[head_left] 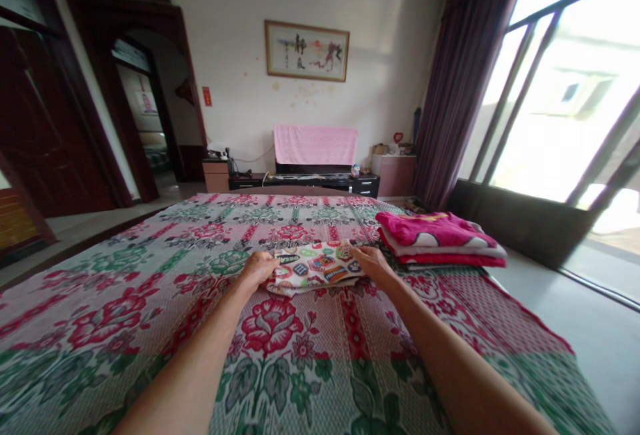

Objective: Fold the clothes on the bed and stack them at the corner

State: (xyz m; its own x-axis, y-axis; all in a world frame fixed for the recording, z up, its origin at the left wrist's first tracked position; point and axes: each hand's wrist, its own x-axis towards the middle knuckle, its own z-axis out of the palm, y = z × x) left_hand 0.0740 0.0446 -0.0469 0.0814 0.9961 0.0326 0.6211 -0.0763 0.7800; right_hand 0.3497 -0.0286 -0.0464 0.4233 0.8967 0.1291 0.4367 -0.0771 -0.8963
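Observation:
A small folded garment (314, 266) with colourful badge prints lies on the flowered bedspread (280, 355) ahead of me. My left hand (257, 267) grips its left edge with fingers curled. My right hand (370, 263) holds its right edge, fingers closed on the cloth. Both arms reach straight out over the bed.
A stack of folded pink and white clothes (440, 238) sits right of the garment near the bed's edge. Beyond the bed stand a low dark cabinet (320, 183) with a pink towel (315, 144), a dark doorway (145, 122) at left, and large windows (565, 108) at right.

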